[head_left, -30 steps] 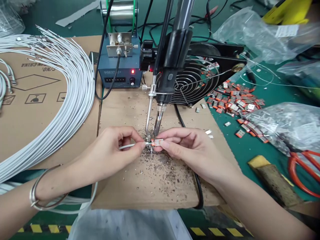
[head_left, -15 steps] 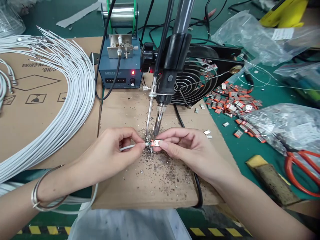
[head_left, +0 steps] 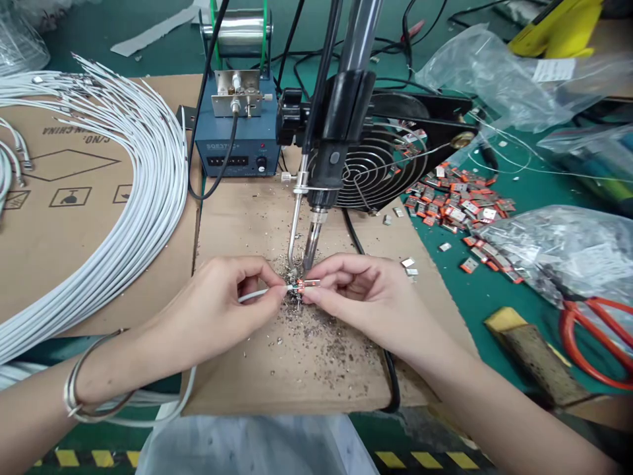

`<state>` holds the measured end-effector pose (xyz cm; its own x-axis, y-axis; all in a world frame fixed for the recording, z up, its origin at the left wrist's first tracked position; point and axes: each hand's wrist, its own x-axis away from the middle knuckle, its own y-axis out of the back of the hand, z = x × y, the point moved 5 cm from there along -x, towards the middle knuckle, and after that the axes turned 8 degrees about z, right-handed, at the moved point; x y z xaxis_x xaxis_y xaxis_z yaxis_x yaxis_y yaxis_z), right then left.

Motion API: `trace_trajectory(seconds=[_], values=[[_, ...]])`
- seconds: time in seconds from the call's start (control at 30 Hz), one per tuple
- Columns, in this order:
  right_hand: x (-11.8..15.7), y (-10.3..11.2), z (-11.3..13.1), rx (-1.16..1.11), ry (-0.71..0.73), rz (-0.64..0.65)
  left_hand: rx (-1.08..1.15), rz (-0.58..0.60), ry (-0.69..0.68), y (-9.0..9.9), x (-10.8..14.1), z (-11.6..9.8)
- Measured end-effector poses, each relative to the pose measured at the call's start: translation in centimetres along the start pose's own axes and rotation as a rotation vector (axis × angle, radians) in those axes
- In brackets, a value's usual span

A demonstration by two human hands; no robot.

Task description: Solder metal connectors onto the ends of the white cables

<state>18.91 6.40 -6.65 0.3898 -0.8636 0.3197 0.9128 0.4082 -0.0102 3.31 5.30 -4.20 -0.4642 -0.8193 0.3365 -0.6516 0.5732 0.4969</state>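
Observation:
Between thumb and fingertips, my left hand (head_left: 242, 297) pinches a white cable (head_left: 255, 294) close to its stripped end. My right hand (head_left: 359, 287) grips a small USB connector (head_left: 311, 283) with a metal shell and an orange insert, now seen edge-on. The cable's thin wires meet the connector's orange end. Just above them are the tip of the soldering iron (head_left: 313, 237) and the thin solder feed tube (head_left: 293, 231); whether either touches the joint I cannot tell.
A blue solder feeder (head_left: 235, 138) with a solder spool (head_left: 236, 33) stands behind, beside a black fan (head_left: 361, 165). White cables (head_left: 163, 178) lie left. At right are piled connectors (head_left: 459, 198), plastic bags (head_left: 568, 244), red-handled scissors (head_left: 568, 336) and a sponge (head_left: 507, 320). Solder crumbs dot the cardboard (head_left: 237, 369).
The connector has been rolled in my right fingers, from its flat face showing to its edge. The feeder's red light, lit before, now looks off.

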Motion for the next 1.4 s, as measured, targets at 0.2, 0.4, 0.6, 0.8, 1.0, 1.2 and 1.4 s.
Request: trace_trajectory(seconds=[0.2, 0.4, 0.6, 0.8, 1.0, 1.2, 1.4], values=[[-0.2, -0.1, -0.5, 0.034, 0.001, -0.018, -0.024, -0.017, -0.009, -0.3, -0.1, 0.7], [0.2, 0.0, -0.2, -0.079, -0.031, 0.019, -0.013, 0.011, 0.015, 0.1, -0.1, -0.3], [0.1, 0.0, 0.2, -0.201, -0.01, 0.099, -0.047, -0.006, 0.068, 0.7, -0.1, -0.9], [0.0, 0.0, 0.1, -0.248, -0.009, 0.148, -0.075, -0.078, -0.024, 0.5, 0.3, -0.3], [0.1, 0.1, 0.1, -0.244, -0.005, 0.158, -0.081, -0.09, -0.071, 0.4, 0.3, -0.3], [0.1, 0.0, 0.2, -0.241, 0.025, 0.19, -0.085, -0.095, -0.076, 0.4, 0.4, -0.2], [0.2, 0.1, 0.1, -0.208, -0.018, 0.134, -0.103, -0.091, -0.058, 0.4, 0.1, 0.0]])
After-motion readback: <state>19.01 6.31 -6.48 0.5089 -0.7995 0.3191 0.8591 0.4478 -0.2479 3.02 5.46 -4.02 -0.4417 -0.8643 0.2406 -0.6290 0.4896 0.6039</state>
